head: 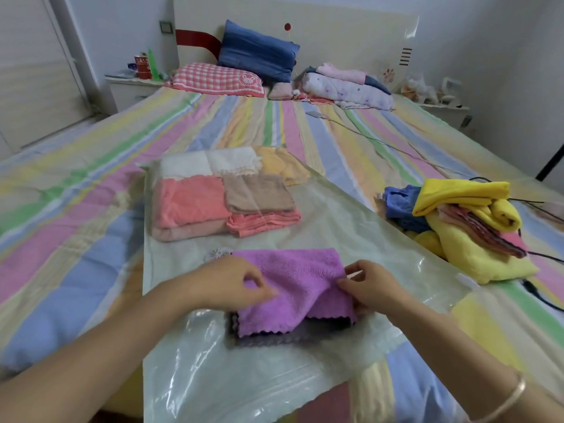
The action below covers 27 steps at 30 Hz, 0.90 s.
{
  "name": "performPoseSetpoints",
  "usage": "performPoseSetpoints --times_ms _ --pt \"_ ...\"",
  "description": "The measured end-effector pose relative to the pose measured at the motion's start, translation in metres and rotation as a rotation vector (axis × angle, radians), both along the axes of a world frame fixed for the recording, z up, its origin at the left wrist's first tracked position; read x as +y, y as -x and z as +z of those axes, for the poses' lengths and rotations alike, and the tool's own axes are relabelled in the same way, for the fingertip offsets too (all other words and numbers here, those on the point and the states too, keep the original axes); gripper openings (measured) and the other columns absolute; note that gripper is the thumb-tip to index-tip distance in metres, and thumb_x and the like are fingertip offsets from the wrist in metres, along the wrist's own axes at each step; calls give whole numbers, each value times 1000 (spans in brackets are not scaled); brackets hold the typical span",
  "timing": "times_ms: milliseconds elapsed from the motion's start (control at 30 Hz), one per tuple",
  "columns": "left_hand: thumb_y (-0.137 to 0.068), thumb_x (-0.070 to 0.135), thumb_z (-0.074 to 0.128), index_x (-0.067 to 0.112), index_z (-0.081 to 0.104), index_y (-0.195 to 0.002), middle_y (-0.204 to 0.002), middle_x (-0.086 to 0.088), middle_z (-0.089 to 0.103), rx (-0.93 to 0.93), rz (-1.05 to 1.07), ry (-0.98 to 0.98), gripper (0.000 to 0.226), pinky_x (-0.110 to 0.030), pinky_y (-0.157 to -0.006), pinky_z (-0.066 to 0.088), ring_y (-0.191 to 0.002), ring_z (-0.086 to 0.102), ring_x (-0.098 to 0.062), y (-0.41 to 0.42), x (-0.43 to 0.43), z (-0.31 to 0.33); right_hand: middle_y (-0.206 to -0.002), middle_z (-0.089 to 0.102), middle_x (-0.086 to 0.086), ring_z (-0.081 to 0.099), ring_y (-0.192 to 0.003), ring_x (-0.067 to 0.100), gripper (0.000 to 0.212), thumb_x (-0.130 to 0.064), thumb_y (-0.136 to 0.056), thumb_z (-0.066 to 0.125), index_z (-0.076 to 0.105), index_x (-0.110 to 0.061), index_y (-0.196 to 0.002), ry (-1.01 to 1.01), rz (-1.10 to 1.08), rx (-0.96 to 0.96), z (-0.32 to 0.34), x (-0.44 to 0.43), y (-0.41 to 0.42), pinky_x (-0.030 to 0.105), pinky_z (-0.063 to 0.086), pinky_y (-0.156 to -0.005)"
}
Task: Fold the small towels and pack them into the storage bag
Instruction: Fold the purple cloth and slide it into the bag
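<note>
A purple towel (300, 288) lies folded on top of the clear storage bag (345, 215), over a dark grey towel (290, 335). My left hand (235, 282) pinches the purple towel's left edge. My right hand (370, 285) pinches its right edge, lifting a fold. Inside the bag at its far end sit folded towels: white (210, 161), coral (189, 203), tan (259, 192) and orange-yellow (283, 164). A loose pile of yellow (470, 239), blue (399, 203) and pink towels lies to the right on the bed.
The striped bedsheet (76, 209) spreads all around the bag. Pillows (256, 53) and folded bedding (348, 87) lie at the headboard. Black cables (543, 254) run past the towel pile on the right. A nightstand (131, 87) stands at the back left.
</note>
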State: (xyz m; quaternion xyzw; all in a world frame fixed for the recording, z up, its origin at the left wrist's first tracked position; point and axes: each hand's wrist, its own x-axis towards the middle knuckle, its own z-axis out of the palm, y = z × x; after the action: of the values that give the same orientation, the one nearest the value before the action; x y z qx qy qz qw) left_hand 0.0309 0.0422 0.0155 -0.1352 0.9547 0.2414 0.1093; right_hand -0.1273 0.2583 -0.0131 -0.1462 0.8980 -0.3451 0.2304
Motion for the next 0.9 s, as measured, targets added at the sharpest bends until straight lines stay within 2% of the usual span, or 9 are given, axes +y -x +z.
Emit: performPoseSetpoints --times_ms 100,233,267,333,400,500,700,800,900 --pt "-83 45 58 26 67 -89 -94 5 71 265 356 144 21 -34 -81 55 -87 67 -18 12 -20 -5 -101 66 -3 67 -79 17 55 -54 -83 62 53 -18 -123 -183 39 164 -2 -5 3 35 56 -76" --pt "-81 43 72 -2 59 -88 -70 -30 63 13 662 -413 47 -31 -43 50 -39 52 -23 15 -24 -22 -97 70 7 67 -85 25 67 -63 -79 61 60 -6 -114 -137 17 82 0 -14 -4 37 54 -79" --pt "-75 48 76 0 56 -82 -61 -25 59 -3 668 -420 52 -27 -41 47 -35 50 -22 15 -22 -26 -96 68 5 66 -85 24 70 -66 -78 60 57 -6 -114 -128 15 89 -1 -16 -5 37 54 -78" --pt "-65 56 80 4 56 -90 -64 -11 59 35 621 -245 63 -28 -46 50 -42 61 -27 19 -14 -32 -98 61 0 62 -87 21 68 -69 -76 60 47 -14 -114 -137 -13 143 -3 -16 -9 33 48 -75" --pt "-63 52 82 2 49 -113 -96 -11 64 69 559 -40 78 -29 -64 52 -79 70 -28 23 -1 -33 -95 58 -2 59 -89 22 57 -65 -78 61 46 -17 -106 -174 -18 222 -6 -14 -11 31 43 -71" --pt "-70 38 82 3 39 -126 -124 -11 57 103 542 5 80 -32 -86 46 -113 56 -28 33 15 -37 -71 53 -2 53 -74 23 36 -47 -86 61 48 -15 -75 -129 20 248 -10 -5 -8 30 35 -55" --pt "-82 26 74 8 50 -126 -121 -7 63 336 550 -244 53 -35 -94 48 -110 59 -24 64 37 -46 -78 63 -2 60 -82 23 29 -43 -92 57 63 -15 -91 57 -168 391 5 38 22 31 39 -62" --pt "-85 28 70 11 56 -115 -103 -5 67 369 513 -124 36 -31 -84 46 -102 61 -25 78 53 -47 -79 64 -4 61 -81 19 38 -52 -90 54 52 -20 -110 -7 -171 375 1 52 27 30 37 -59" --pt "-84 37 69 20 62 -90 -96 0 69 392 468 97 19 -32 -77 47 -94 62 -27 83 56 -43 -84 63 -4 60 -83 20 49 -59 -82 61 40 -23 -108 -52 -109 441 -7 61 16 33 42 -66"
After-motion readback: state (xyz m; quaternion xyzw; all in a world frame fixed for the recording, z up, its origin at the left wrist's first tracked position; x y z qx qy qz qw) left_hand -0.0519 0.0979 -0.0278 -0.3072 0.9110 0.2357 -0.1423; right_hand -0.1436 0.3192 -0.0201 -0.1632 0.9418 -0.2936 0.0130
